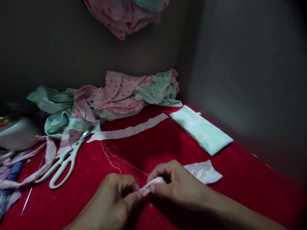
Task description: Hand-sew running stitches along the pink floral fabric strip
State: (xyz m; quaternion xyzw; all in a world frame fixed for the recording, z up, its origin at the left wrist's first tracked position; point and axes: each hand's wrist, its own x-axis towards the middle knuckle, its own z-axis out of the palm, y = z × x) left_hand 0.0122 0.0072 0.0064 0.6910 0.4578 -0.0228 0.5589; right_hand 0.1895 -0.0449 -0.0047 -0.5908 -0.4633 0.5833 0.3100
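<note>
Worked on a table covered in deep red cloth (pixel 144 147), its nap soft and velvety, with small pale specks of lint near me. A dark, plain wall (pixel 59 54) stood behind, and a smooth grey surface (pixel 244 80) rose along the right. Light was dim. Overhead at the back hung a bunched pink cloth (pixel 124 22) with red dots, some mint green beside it.

Materials: a crumpled heap of fabric (pixel 117 95) ran along the back edge, pink dotted folds tangled with mint floral ones. In front lay a long, narrow dotted strip (pixel 134 128), slightly curved. To the right, a flat folded mint cloth (pixel 201 129), crisp and rectangular; nearer me, a wrinkled pale scrap (pixel 206 172), partly behind my right hand.

Left side: white-handled scissors (pixel 75 147), metal blades towards the heap; a looping pink strip (pixel 51 151); a slim metal rod (pixel 30 191); a glossy white vessel (pixel 21 134), cut off by the view.

My left hand (pixel 117 195) pinched one end of a small folded piece of pale dotted cloth (pixel 157 180); my right hand (pixel 174 183) gripped its other end between thumb and fingers. The piece sat front and centre, just above the red. Fine pale thread (pixel 110 156) curled loosely beyond my hands.
</note>
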